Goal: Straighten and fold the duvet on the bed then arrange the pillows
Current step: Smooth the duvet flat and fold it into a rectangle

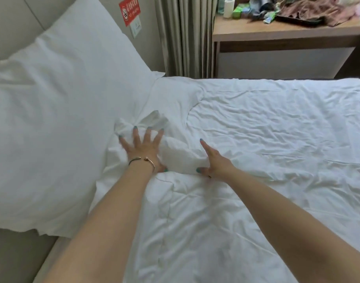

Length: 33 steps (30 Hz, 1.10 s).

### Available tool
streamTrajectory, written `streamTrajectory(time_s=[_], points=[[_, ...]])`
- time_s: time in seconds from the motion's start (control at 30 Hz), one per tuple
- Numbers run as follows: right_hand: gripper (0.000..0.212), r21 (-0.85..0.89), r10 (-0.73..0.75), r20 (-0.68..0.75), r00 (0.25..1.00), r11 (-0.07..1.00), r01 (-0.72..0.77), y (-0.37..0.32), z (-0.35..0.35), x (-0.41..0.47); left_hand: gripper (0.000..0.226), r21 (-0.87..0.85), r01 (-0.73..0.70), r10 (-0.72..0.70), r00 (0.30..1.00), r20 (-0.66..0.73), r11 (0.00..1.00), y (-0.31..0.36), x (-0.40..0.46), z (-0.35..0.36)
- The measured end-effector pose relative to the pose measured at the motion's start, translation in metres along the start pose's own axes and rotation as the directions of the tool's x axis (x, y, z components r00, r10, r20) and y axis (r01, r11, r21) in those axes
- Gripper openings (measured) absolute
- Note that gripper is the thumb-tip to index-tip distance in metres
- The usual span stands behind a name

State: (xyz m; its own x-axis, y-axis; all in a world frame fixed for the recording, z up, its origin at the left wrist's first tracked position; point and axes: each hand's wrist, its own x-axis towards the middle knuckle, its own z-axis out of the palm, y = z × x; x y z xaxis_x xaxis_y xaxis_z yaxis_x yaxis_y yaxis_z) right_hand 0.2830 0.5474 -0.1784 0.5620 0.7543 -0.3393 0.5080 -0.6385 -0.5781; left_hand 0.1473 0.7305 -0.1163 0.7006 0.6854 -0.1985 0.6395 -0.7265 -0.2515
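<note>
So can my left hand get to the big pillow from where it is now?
Probably yes. The left hand lies flat, fingers spread, on a bunched bit of the duvet right beside the pillow. Nothing sits between them, so a short move to the left should reach it.

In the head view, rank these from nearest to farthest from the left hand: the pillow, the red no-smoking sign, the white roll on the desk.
Measured from the left hand, which presses flat on the duvet:
1. Pillow, just to its left.
2. Red no-smoking sign, on the wall beyond the pillow.
3. White roll, on the desk across the bed.
</note>
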Motion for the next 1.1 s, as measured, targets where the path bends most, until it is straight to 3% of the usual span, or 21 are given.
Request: streamTrajectory(time_s=[0.13,0.23,0.37,0.43,0.5,0.53,0.57,0.63,0.67,0.7,0.73,0.77,0.83,0.87,0.9,0.97,1.0,1.03,1.1], points=[[0.080,-0.270,0.090,0.195,0.977,0.962,-0.035,0.021,0.049,0.009,0.115,0.079,-0.055,0.053,0.998,0.033,0.995,0.025,0.008,0.042],[0.076,-0.325,0.114,0.210,0.971,0.945,-0.041,0.033,0.065,0.018,0.105,0.122,-0.063,0.073,0.994,-0.079,0.991,0.033,0.021,0.063],[0.076,-0.353,0.167,0.187,0.968,0.931,-0.093,0.041,0.071,0.028,0.100,0.140,-0.128,0.147,0.981,-0.130,0.982,0.031,0.020,0.067],[0.079,-0.304,0.210,0.214,0.954,0.942,-0.140,0.037,0.078,0.023,0.086,0.126,-0.339,0.362,0.878,-0.314,0.932,0.023,0.011,0.062],[0.077,-0.259,0.233,0.195,0.953,0.949,-0.179,0.029,0.082,0.009,0.057,0.270,-0.541,0.599,0.640,-0.482,0.796,0.006,0.007,0.058],[0.072,-0.246,0.221,0.144,0.965,0.952,-0.181,0.025,0.082,0.000,0.052,0.303,-0.571,0.639,0.594,-0.489,0.763,-0.007,0.005,0.051],[0.061,-0.225,0.199,0.067,0.978,0.958,-0.180,0.021,0.077,-0.008,0.058,0.292,-0.571,0.638,0.637,-0.433,0.768,-0.021,0.006,0.039],[0.036,-0.151,0.173,-0.090,0.981,0.971,-0.185,0.011,0.058,-0.027,0.077,0.184,-0.428,0.459,0.868,-0.190,0.885,-0.045,-0.002,0.004],[0.028,-0.112,0.169,-0.167,0.971,0.976,-0.189,0.006,0.047,-0.037,0.074,0.165,-0.352,0.372,0.922,-0.112,0.921,-0.054,-0.004,-0.008],[0.024,-0.069,0.178,-0.240,0.954,0.977,-0.200,0.005,0.035,-0.046,0.067,0.172,-0.359,0.376,0.924,-0.072,0.917,-0.058,-0.005,-0.021],[0.024,-0.013,0.200,-0.306,0.931,0.977,-0.214,0.005,0.023,-0.056,0.057,0.174,-0.425,0.443,0.892,-0.084,0.888,-0.058,-0.007,-0.033],[0.026,0.061,0.229,-0.368,0.901,0.973,-0.222,0.006,0.011,-0.064,0.043,0.235,-0.523,0.567,0.799,-0.200,0.819,-0.053,-0.008,-0.043],[0.028,0.219,0.300,-0.507,0.808,0.951,-0.216,0.005,-0.004,-0.074,0.024,0.389,-0.584,0.694,0.505,-0.513,0.713,-0.035,-0.001,-0.063],[0.030,0.300,0.344,-0.569,0.747,0.933,-0.201,0.005,-0.009,-0.074,0.037,0.413,-0.543,0.667,0.438,-0.603,0.731,-0.026,0.004,-0.076],[0.035,0.397,0.407,-0.585,0.702,0.898,-0.190,0.004,-0.010,-0.070,0.047,0.430,-0.483,0.635,0.435,-0.638,0.763,-0.015,0.012,-0.083],[0.063,0.514,0.445,-0.521,0.728,0.845,-0.148,-0.004,-0.005,-0.062,0.050,0.393,-0.305,0.497,0.567,-0.657,0.868,0.006,0.020,-0.086],[0.073,0.447,0.380,-0.517,0.767,0.884,-0.136,-0.004,0.003,-0.059,0.054,0.300,-0.252,0.391,0.648,-0.653,0.920,0.016,0.017,-0.083],[0.070,0.321,0.285,-0.542,0.791,0.940,-0.118,-0.001,0.013,-0.055,0.053,0.217,-0.331,0.391,0.680,-0.620,0.918,0.027,0.014,-0.072],[0.048,0.025,0.119,-0.563,0.818,0.992,-0.127,0.003,0.032,-0.053,0.047,0.257,-0.526,0.584,0.694,-0.421,0.811,0.038,0.000,-0.031]])
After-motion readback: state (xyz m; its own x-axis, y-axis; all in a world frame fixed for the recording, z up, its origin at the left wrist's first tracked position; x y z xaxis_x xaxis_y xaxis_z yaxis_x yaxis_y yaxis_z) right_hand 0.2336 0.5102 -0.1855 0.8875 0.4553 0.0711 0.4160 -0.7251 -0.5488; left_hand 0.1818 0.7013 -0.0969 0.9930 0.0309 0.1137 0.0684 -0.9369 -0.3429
